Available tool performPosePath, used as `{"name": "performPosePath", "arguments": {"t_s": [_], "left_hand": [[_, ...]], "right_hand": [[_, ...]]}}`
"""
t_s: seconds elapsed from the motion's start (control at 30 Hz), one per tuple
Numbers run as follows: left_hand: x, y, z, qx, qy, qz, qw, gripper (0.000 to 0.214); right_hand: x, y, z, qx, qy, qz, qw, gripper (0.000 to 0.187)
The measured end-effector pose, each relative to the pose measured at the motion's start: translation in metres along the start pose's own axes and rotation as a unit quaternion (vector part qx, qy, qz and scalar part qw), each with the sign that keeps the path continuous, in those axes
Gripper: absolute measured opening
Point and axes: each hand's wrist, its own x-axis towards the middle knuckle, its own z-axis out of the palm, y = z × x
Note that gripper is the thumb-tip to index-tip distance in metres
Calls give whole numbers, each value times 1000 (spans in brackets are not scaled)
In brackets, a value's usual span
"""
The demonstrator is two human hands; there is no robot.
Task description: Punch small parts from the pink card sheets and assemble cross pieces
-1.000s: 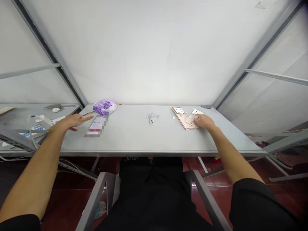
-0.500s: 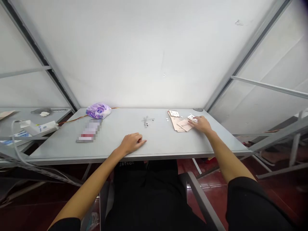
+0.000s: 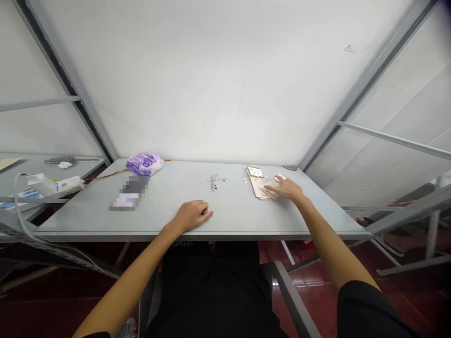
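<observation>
Grey table [image 3: 234, 213] | left fingers [image 3: 199, 205] half-curled, thumb apart, empty | right fingers [image 3: 274, 188] parted over cards [image 3: 260, 190], grip unclear

Sm. pale-pink card [image 3: 268, 188], flat or nearly so, w/ R hand [image 3: 287, 188] over it, fingers across its face; far end whitish, mostly hidden, so any print there can't be read. It sits at an angle, partly overlapping a lg. pale-pink card [image 3: 258, 188], which lies flat on the table [image 3: 232, 216], long side running away from the near edge. Lg. one has a white label [image 3: 255, 172] w/ dk. marks at its far end, uncovered; text too sm. to read.
</observation>
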Motion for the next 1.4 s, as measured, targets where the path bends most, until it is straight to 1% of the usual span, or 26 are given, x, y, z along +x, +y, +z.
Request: {"name": "performPosePath", "arguments": {"t_s": [0.07, 0.1, 0.13, 0.23, 0.3, 0.4, 0.5, 0.6, 0.67, 0.7, 0.77, 0.83, 0.87, 0.93, 1.0, 1.03, 1.1, 1.2, 1.3, 1.4], "left_hand": [[0, -1, 1, 3, 0, 4, 1000, 35], [0, -1, 2, 4, 2, 5, 1000, 35], [0, -2, 3, 4, 5, 6, 1000, 35], [0, -4, 6, 2, 12, 6, 1000, 34], [0, -5, 6, 0, 14, 5, 1000, 34], [0, -3, 6, -1, 11, 5, 1000, 33], [-1, 2, 4, 12, 18, 10, 1000, 32], [-8, 3, -1, 48, 56, 21, 997, 30], [-19, -5, -9, 77, 90, 15, 993, 27], [-27, -12, -15, 91, 104, 5, 990, 26], [-50, -32, -29, 120, 133, -47, 983, 24], [-77, -54, -43, 162, 164, -122, 966, 27], [-92, -65, -49, 185, 194, -174, 948, 31], [-119, -81, -57, 224, 233, -280, 904, 45], [-138, -91, -61, 229, 235, -366, 871, 59], [-144, -94, -61, 223, 229, -395, 861, 65], [-148, -97, -61, 204, 209, -428, 855, 72], [-143, -100, -62, 185, 177, -447, 857, 79], [-137, -101, -66, 179, 154, -460, 856, 79], [-135, -100, -68, 183, 147, -462, 855, 77]], "right_hand": [[-4, -13, 0, -9, -51, -29, 998, 103], [-6, -17, -1, -9, -67, -46, 997, 102], [-7, -20, -2, -6, -75, -65, 995, 99], [-14, -17, -3, -4, -73, -136, 988, 77], [-19, -12, -1, -24, -53, -151, 987, 70], [-27, -4, 7, -46, -16, -137, 989, 67], [-32, 2, 14, -42, 9, -139, 989, 61], [-36, 4, 14, -22, 46, -124, 991, 63], [-38, 1, 13, -3, 81, -116, 990, 65], [-39, -3, 13, 5, 99, -118, 988, 67], [-40, -13, 13, 13, 124, -135, 983, 70], [-42, -26, 15, 16, 133, -155, 979, 72], [-42, -32, 16, 18, 132, -163, 978, 72], [-40, -42, 23, 22, 125, -173, 977, 69], [-37, -47, 32, 27, 122, -177, 976, 65], [-35, -47, 37, 30, 123, -177, 976, 64], [-31, -44, 46, 39, 129, -171, 976, 62], [-26, -39, 55, 47, 128, -156, 978, 60], [-24, -37, 58, 47, 129, -151, 979, 59], [-22, -37, 59, 54, 135, -155, 977, 59]]}}
